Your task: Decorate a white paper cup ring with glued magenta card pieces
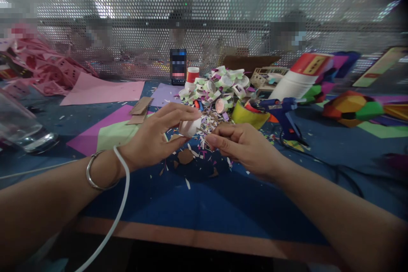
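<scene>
My left hand [157, 136] pinches a small white paper roll [189, 127] between thumb and fingers, just above the blue table mat [204, 204]. A metal bangle sits on that wrist, and a white cord crosses it. My right hand [242, 144] is close beside the roll, fingers curled together in a pinch near the roll's right end. What the right fingers hold is too small to make out. Paper scraps [194, 153] lie scattered under both hands.
A heap of small paper rolls [219, 85] lies behind the hands, with a blue glue gun [282, 110] and its cable at right, a large glue bottle [299, 76], a phone [177, 66], coloured paper sheets [105, 91], and a glass [22, 125] at left. People sit behind a perforated screen.
</scene>
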### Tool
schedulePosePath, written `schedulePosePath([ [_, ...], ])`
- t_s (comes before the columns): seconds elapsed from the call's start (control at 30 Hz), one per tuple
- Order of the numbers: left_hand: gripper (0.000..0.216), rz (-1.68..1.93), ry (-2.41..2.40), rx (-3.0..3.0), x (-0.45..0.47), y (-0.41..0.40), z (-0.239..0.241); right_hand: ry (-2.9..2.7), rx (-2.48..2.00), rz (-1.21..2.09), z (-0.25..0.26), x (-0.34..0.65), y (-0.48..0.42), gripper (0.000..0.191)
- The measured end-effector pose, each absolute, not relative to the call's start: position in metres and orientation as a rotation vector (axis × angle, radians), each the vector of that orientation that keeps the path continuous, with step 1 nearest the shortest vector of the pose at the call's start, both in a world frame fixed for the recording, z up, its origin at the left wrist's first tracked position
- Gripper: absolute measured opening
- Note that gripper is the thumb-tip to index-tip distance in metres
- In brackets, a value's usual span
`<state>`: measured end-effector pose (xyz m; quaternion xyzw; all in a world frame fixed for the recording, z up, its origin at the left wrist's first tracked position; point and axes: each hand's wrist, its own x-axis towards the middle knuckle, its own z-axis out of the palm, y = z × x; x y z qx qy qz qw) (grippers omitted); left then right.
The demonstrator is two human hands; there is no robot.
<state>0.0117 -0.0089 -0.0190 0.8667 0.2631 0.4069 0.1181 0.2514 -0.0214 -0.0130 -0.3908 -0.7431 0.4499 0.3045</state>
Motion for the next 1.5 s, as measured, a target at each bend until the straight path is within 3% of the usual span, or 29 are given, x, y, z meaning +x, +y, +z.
schedulePosePath([
  [0.33, 0.027, 1.194, 0.964, 3.130, 0.013, -0.021, -0.008, -2.037, -1.107, 1.073, -0.014, 0.251, -0.020, 0.048],
  [0.7, 0.042, 1.107, 0.993, 2.423, 0.014, -0.010, -0.024, -2.117, -1.194, 1.025, -0.014, 0.253, -0.016, 0.048],
  [1.5, 0.045, 1.148, 0.985, 2.352, 0.014, -0.010, -0.026, -2.193, -1.177, 1.064, -0.013, 0.249, -0.017, 0.050],
])
